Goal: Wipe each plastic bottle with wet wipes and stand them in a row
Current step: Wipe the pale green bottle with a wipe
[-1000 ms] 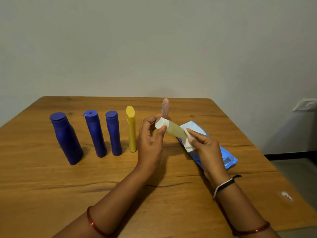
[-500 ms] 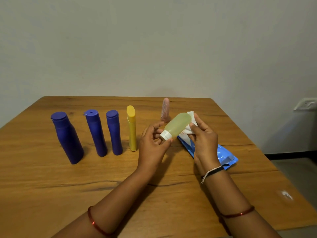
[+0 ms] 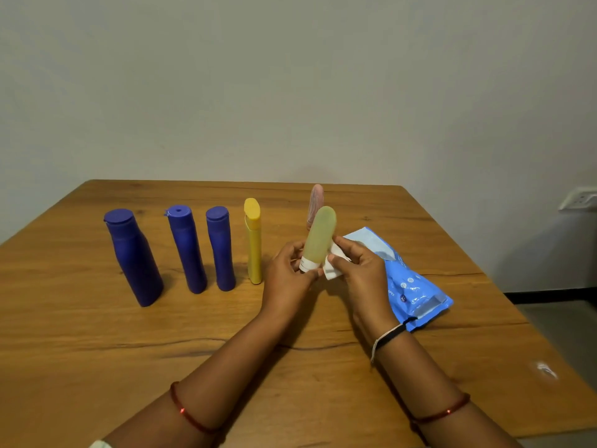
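While the pale green bottle [image 3: 319, 236] is held cap-down above the worktop [image 3: 97, 344], the left hand [image 3: 287, 279] forms a curled grip on its white cap [image 3: 307, 264], fingers and thumb closed round the lower end. The right hand [image 3: 361, 273] pinches a folded white wet wipe [image 3: 332, 270] against the bottle's lower side, fingers bent. Behind the bottle a pink bottle [image 3: 316, 202] stands upright, partly hidden. To the left, four bottles stand in a row: a wide blue bottle [image 3: 134, 257], a second blue bottle [image 3: 186, 248], a third blue bottle [image 3: 221, 248] and a slim yellow bottle [image 3: 253, 240]. A blue wipes packet [image 3: 410, 282] lies flat just beside the right hand; its contents cannot be seen
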Available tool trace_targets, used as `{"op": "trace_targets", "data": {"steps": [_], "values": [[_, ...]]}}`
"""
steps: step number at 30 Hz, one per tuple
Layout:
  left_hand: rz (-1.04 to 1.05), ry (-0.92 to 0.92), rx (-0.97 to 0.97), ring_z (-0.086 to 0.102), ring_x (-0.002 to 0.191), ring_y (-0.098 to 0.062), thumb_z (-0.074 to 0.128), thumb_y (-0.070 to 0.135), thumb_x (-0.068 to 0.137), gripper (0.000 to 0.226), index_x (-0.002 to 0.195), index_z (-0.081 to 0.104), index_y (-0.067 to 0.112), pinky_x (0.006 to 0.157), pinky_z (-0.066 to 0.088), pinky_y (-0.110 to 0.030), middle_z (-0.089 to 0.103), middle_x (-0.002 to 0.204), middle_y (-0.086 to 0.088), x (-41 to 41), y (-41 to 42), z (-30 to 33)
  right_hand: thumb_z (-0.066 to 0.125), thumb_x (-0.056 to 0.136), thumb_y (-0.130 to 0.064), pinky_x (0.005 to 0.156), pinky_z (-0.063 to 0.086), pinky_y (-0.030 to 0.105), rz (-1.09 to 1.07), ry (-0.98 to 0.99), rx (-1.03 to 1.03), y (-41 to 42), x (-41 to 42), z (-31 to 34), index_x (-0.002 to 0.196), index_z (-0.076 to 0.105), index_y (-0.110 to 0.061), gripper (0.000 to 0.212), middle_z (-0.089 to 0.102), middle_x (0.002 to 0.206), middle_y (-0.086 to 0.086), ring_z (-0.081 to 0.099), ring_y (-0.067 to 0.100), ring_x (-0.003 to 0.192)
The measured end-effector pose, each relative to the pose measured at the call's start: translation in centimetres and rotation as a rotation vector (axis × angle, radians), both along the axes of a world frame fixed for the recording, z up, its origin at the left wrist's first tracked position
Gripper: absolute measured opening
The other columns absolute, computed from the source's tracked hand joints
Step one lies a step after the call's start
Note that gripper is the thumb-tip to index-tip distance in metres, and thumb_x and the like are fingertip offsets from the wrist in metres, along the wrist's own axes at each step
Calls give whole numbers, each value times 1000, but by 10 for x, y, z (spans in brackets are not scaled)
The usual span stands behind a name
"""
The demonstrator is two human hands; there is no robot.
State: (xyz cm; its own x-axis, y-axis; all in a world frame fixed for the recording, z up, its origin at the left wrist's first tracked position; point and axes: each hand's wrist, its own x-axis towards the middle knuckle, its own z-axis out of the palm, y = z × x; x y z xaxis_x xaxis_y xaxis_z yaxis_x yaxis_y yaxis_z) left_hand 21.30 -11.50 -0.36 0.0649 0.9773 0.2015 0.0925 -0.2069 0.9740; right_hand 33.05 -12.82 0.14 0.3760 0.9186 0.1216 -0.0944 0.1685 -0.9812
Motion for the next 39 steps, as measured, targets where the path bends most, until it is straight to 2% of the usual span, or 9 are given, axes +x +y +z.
{"op": "trace_targets", "data": {"steps": [5, 10, 14, 18, 20, 28, 32, 36, 39], "values": [[48, 60, -9, 56, 95, 6, 74, 2, 77, 52, 120, 57, 26, 67, 45, -3, 59, 100, 21, -3, 5, -4, 57, 79, 14, 92, 52, 41, 131, -20, -28, 8, 1, 0, 100, 66, -24, 44, 70, 108, 3, 65, 18, 104], [169, 108, -62, 62, 94, -4, 75, 8, 77, 61, 128, 48, 28, 66, 53, -15, 62, 102, 11, -3, 9, -13, 56, 77, 15, 90, 52, 37, 192, -64, -51, 17, -3, -5, 112, 65, -14, 47, 69, 111, 6, 65, 17, 104], [261, 198, -79, 60, 91, -4, 73, 9, 80, 71, 139, 37, 27, 70, 48, -16, 62, 100, 10, -1, 11, -18, 58, 77, 13, 88, 53, 33, 182, -147, -30, 21, -7, -9, 111, 66, -16, 45, 69, 110, 3, 64, 17, 104], [302, 306, -77, 62, 98, -12, 68, 6, 83, 74, 144, 30, 24, 79, 53, -30, 65, 105, 7, 2, 9, -17, 58, 79, 12, 70, 54, 19, 191, -177, -28, 20, -8, -9, 111, 67, -16, 43, 69, 107, 1, 65, 8, 94], [311, 357, -77, 63, 100, -14, 69, 8, 83, 81, 147, 22, 23, 82, 55, -36, 66, 108, 5, 3, 8, -16, 58, 79, 12, 67, 53, 16, 186, -184, -28, 21, -8, -10, 110, 66, -17, 43, 69, 107, 1, 65, 6, 93], [307, 437, -73, 63, 106, -17, 71, 18, 83, 92, 151, 9, 19, 81, 53, -35, 65, 119, 5, 3, 4, -12, 58, 80, 12, 63, 50, 11, 158, -232, -19, 20, -7, -10, 114, 65, -13, 43, 66, 101, -6, 62, -7, 76], [240, 449, -59, 53, 123, -19, 74, 18, 81, 95, 151, 10, 22, 89, 45, -31, 51, 140, 1, 3, 0, -13, 57, 81, 13, 65, 51, 13, 141, -207, -20, 20, -6, -12, 111, 65, -19, 44, 66, 100, -7, 63, -5, 79], [192, 499, -38, 36, 138, -18, 75, 21, 80, 104, 152, 0, 25, 102, 39, -30, 32, 154, -2, 0, -11, -13, 60, 80, 5, 89, 51, 26, 92, -251, -18, 24, 0, -18, 106, 68, -28, 43, 68, 111, -4, 62, 6, 103], [165, 558, 101, 7, 147, -10, 71, 22, 84, 103, 152, -6, 25, 113, 20, -24, 3, 162, 5, -1, -22, -5, 60, 82, 0, 96, 49, 36, 48, -224, -12, 26, 4, -16, 110, 66, -29, 40, 67, 113, -6, 61, 9, 107]]}}
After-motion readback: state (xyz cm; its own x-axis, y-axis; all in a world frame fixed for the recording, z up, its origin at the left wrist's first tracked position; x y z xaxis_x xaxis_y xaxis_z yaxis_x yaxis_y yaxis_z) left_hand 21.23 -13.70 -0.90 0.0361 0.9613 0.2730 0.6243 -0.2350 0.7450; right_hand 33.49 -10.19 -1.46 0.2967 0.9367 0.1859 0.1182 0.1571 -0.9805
